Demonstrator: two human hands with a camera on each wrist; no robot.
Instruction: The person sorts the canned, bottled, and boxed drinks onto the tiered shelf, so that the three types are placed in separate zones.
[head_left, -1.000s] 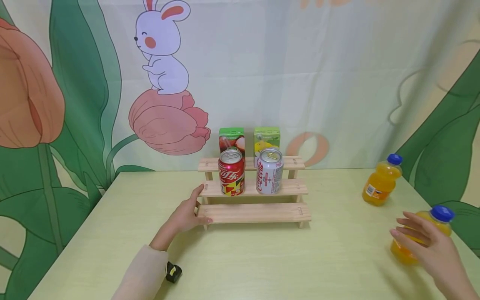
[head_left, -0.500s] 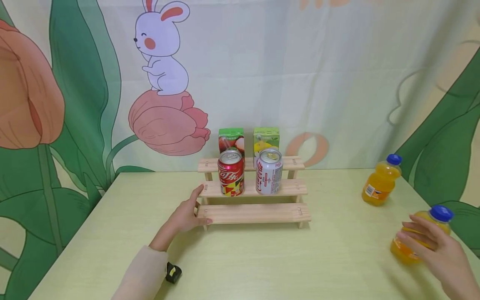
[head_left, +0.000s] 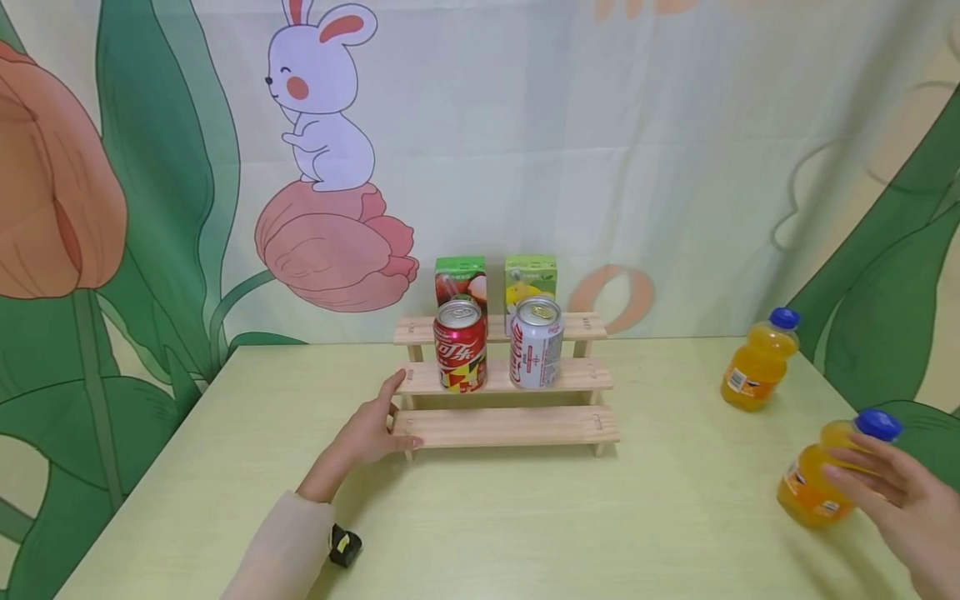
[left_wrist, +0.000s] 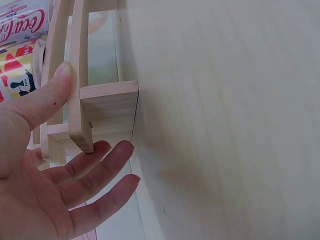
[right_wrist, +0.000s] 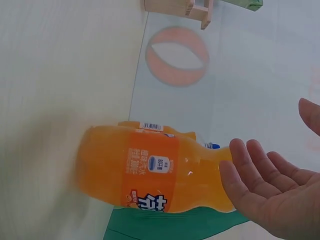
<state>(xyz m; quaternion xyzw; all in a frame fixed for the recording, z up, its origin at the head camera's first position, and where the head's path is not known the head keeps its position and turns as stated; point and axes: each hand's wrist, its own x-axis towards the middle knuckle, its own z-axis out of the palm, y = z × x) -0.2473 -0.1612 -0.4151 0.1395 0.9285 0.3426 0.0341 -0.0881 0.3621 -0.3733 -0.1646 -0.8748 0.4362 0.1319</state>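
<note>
My left hand [head_left: 369, 431] holds the left end of a three-tier wooden display rack [head_left: 507, 426]. Its thumb lies on the lowest board, and the other fingers curve by the end; in the left wrist view part of the index finger is hidden behind the wood. On the middle tier stand a red cola can [head_left: 461, 348] and a white Coca-Cola can [head_left: 536, 345]. My right hand [head_left: 903, 492], fingers loosely bent and holding nothing, hovers beside the neck of the nearer orange soda bottle [head_left: 813, 485]. That bottle stands upright and overlaps the fingertips in the head view.
Two juice boxes, one with a red fruit picture [head_left: 461, 279] and one pale green [head_left: 530, 279], stand on the top tier. A second orange soda bottle [head_left: 759, 362] stands farther back right. A small black object [head_left: 345, 547] shows by the left sleeve. A printed curtain [head_left: 675, 167] hangs behind.
My right hand has drawn back to the right from the nearer orange soda bottle, uncovering more of its label. My left hand keeps its place on the rack.
</note>
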